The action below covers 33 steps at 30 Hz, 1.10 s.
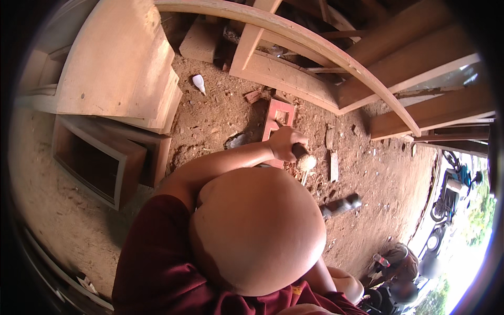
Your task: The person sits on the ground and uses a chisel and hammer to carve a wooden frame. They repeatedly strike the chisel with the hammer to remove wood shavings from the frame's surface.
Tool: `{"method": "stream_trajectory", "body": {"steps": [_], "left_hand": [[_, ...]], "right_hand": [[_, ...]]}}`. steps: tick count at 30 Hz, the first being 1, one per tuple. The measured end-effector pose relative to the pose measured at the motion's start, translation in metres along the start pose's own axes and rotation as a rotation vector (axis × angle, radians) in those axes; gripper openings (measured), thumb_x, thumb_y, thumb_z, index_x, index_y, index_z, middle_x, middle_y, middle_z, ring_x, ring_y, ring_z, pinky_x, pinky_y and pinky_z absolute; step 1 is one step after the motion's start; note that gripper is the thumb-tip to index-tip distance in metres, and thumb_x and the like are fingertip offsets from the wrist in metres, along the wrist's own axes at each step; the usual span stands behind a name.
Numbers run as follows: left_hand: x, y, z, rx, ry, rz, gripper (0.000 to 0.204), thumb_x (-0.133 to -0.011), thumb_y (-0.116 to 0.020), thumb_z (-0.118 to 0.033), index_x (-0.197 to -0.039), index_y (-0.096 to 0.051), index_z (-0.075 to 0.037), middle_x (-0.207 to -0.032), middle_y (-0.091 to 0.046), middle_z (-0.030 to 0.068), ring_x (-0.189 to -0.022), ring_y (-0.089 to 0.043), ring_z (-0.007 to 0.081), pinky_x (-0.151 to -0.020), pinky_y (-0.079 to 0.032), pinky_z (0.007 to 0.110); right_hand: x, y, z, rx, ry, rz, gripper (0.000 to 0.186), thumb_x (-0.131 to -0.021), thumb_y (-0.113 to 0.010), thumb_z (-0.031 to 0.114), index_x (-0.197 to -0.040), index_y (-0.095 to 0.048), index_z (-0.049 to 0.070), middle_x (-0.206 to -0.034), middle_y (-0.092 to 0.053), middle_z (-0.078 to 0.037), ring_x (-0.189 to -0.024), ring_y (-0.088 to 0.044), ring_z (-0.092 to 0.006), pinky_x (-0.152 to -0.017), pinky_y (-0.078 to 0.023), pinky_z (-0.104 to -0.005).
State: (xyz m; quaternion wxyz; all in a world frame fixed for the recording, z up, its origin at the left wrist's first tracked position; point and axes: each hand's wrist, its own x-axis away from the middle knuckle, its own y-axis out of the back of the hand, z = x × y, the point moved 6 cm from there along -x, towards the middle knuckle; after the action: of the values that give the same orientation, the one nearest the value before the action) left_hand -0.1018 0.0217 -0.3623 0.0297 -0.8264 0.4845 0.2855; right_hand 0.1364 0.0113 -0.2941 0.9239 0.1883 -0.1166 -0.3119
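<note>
My left hand is closed around a dark wooden handle, seemingly a chisel's, with a pale, frayed end. Its blade does not show. Beneath the hand stretches a reddish wooden piece with rectangular cut-outs, set near the ground. My bent knee fills the middle and covers part of the work. My right forearm goes behind the knee, and the right hand is out of sight. Beyond the knee is a blurred dark cylinder, possibly a mallet; whether it is held cannot be made out.
A curved wooden panel and dark box-like frames stand at left. A large curved timber frame spans the far side. On the dirt lie a white bottle and wood scraps. People and a motorbike are at right.
</note>
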Motion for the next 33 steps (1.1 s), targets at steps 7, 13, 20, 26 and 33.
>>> {"method": "stream_trajectory", "body": {"steps": [7, 13, 20, 26, 33], "left_hand": [[0.004, -0.005, 0.000, 0.035, 0.013, 0.037, 0.028, -0.048, -0.068, -0.023, -0.068, -0.054, -0.010, -0.062, -0.055, 0.0088, -0.061, -0.058, 0.0318, -0.055, -0.043, 0.043], [0.012, -0.008, -0.017, -0.012, -0.021, 0.119, 0.024, -0.049, -0.069, -0.016, -0.067, -0.053, -0.010, -0.064, -0.055, 0.0079, -0.068, -0.060, 0.0310, -0.059, -0.044, 0.043], [0.014, -0.005, -0.020, -0.052, -0.129, 0.170, 0.022, -0.057, -0.072, -0.019, -0.062, -0.052, -0.012, -0.060, -0.053, 0.0072, -0.061, -0.057, 0.0305, -0.056, -0.042, 0.040], [0.014, -0.007, -0.029, -0.075, -0.135, 0.195, 0.021, -0.064, -0.070, -0.017, -0.062, -0.050, -0.010, -0.059, -0.052, 0.0073, -0.060, -0.056, 0.0305, -0.058, -0.042, 0.042], [0.018, -0.010, -0.025, -0.132, -0.130, 0.192, 0.023, -0.064, -0.072, -0.018, -0.065, -0.051, -0.010, -0.063, -0.055, 0.0073, -0.063, -0.057, 0.0310, -0.062, -0.044, 0.041]], "right_hand": [[0.005, -0.008, -0.013, -0.105, -0.050, 0.025, 0.057, -0.101, -0.036, 0.048, -0.069, -0.048, 0.002, -0.054, -0.046, 0.000, -0.048, -0.043, -0.0121, -0.045, -0.035, -0.0298], [0.010, -0.004, -0.018, -0.179, -0.206, -0.091, 0.051, -0.100, -0.039, 0.041, -0.065, -0.047, 0.004, -0.055, -0.046, -0.001, -0.049, -0.049, -0.0124, -0.045, -0.037, -0.0319], [0.005, -0.005, -0.012, 0.062, -0.212, -0.044, 0.048, -0.098, -0.038, 0.037, -0.069, -0.052, 0.001, -0.052, -0.048, -0.004, -0.048, -0.047, -0.0141, -0.046, -0.039, -0.0331], [0.010, -0.015, -0.063, 0.161, -0.136, 0.128, 0.056, -0.098, -0.042, 0.047, -0.087, -0.060, -0.004, -0.057, -0.054, -0.013, -0.051, -0.058, -0.0246, -0.051, -0.045, -0.0386], [0.010, -0.026, -0.075, 0.118, -0.171, 0.135, 0.058, -0.095, -0.047, 0.050, -0.091, -0.060, -0.007, -0.057, -0.052, -0.021, -0.053, -0.059, -0.0304, -0.054, -0.047, -0.0406]]}}
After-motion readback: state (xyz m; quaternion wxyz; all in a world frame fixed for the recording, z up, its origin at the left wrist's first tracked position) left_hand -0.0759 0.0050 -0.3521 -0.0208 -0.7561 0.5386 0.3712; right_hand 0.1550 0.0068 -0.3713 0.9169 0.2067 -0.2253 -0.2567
